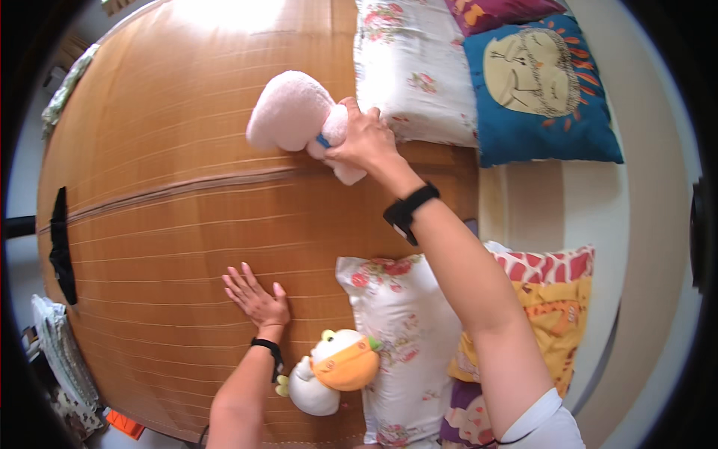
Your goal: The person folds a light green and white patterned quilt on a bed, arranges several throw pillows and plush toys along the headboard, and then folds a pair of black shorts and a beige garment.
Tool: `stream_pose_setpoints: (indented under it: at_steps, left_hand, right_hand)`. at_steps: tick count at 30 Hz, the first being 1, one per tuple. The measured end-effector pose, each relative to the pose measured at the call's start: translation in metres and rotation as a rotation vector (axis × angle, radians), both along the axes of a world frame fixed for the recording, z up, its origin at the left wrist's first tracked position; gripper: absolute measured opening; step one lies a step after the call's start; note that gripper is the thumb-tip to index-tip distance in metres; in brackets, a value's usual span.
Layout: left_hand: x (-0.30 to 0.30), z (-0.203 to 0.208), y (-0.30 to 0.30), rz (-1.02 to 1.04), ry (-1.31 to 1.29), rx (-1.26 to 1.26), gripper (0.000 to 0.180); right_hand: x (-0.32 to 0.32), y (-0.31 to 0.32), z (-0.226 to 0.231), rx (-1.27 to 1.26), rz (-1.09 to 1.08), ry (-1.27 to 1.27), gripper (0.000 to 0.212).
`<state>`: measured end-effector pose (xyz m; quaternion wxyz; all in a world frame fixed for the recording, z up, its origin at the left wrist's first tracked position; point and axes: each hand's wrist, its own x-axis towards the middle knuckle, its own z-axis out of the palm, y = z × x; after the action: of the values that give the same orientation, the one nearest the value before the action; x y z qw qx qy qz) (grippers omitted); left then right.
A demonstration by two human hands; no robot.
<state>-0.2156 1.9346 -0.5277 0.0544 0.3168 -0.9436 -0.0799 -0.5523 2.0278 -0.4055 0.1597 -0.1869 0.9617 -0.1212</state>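
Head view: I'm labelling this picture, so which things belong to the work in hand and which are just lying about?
In hand, it seems:
pink plush toy, gripped by the right hand

Apparently lying about:
white-and-orange plush toy
blue cushion
yellow cushion
floral pillows

The mat (149,254) lies open left of the left hand (256,301) and pink plush (288,112); a strip runs between upper pillow (419,67) and lower pillow (407,322), spanned by the right forearm (467,277). The white-and-orange plush (348,367) blocks between left wrist and lower pillow.

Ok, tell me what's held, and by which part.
The right hand grips the pink plush toy by its small body. The left hand holds nothing, spread on the mat.
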Motion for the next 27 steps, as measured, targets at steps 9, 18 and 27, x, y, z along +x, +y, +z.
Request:
stream_pose_setpoints:
  at_steps: [9,18,27]
  left_hand:
    - [-0.002,0.005,-0.001,0.013,0.051,-0.068,0.076]
    - [0.008,0.009,-0.006,-0.009,0.065,-0.112,0.075]
    - [-0.001,0.005,0.003,0.005,0.058,-0.055,0.077]
  right_hand:
    - [-0.030,0.255,0.124,0.188,-0.348,-0.509,0.060]
    - [-0.061,0.322,0.053,0.246,-0.656,-0.226,0.050]
    - [-0.045,0.340,0.081,0.247,-0.218,-0.054,0.090]
